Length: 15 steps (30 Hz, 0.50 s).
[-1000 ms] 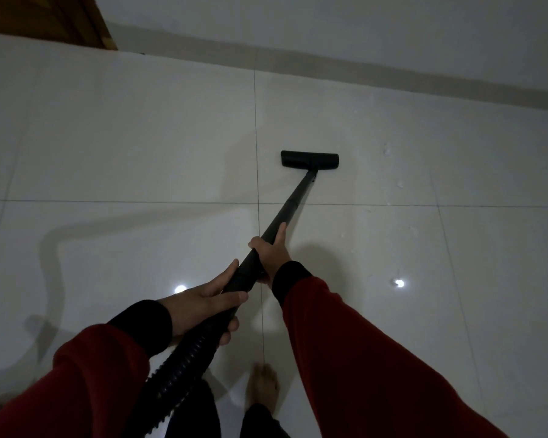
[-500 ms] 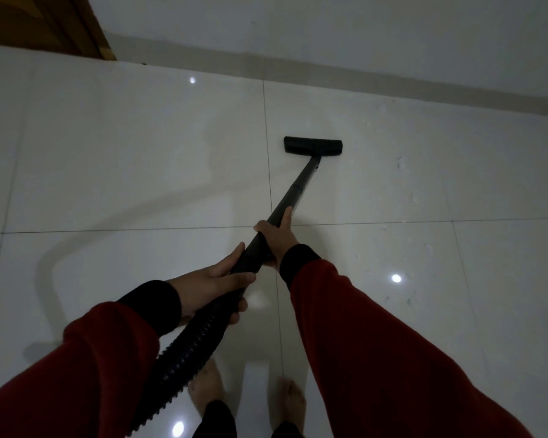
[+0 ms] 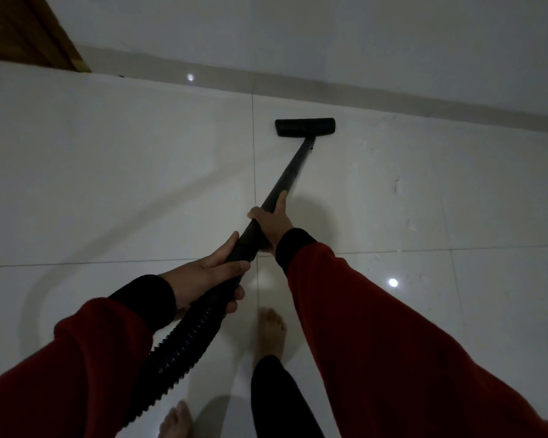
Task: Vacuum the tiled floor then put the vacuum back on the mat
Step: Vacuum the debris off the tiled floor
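Note:
A black vacuum wand point(image 3: 293, 169) runs from my hands down to a flat black floor head point(image 3: 305, 127), which rests on the glossy white tiled floor point(image 3: 124, 172) close to the far wall. My right hand point(image 3: 271, 224) grips the wand higher up its tube. My left hand point(image 3: 208, 276) is closed around the wand's lower end, where the ribbed black hose point(image 3: 179, 349) joins it. The hose runs back between my red sleeves and out of view. The vacuum body and the mat are not in view.
A grey skirting strip point(image 3: 393, 96) and white wall bound the floor just beyond the floor head. A brown wooden door or frame point(image 3: 29, 30) stands at the upper left. My bare feet point(image 3: 271, 333) are on the tiles below the hands. Small specks lie on the tiles to the right.
The floor head has slid forward toward the wall, and I have stepped forward with it. Both hands keep the same hold on the wand.

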### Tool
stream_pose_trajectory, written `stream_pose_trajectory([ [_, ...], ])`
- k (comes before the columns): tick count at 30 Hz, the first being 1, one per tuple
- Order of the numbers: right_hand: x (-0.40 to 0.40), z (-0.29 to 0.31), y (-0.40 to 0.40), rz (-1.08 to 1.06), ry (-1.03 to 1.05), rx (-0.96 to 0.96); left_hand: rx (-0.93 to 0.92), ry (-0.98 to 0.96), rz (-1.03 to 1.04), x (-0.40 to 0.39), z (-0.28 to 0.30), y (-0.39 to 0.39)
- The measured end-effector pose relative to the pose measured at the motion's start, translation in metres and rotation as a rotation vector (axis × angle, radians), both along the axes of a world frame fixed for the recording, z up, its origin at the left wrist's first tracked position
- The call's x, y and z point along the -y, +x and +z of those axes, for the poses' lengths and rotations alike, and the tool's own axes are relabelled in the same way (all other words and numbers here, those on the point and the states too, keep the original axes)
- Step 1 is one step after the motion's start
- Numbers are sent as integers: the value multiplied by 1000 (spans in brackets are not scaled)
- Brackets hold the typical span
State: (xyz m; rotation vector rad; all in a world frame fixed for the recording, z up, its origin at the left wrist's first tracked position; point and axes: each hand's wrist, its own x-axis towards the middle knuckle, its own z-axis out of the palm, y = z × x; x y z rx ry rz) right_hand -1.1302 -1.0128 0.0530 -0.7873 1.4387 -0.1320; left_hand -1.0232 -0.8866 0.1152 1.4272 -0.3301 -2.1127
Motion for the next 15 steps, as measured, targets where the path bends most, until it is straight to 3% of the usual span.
stream_pose_trajectory([
  [15, 102, 3, -23, -122, -21, -8, -84, 18, -24, 107, 3, -20],
])
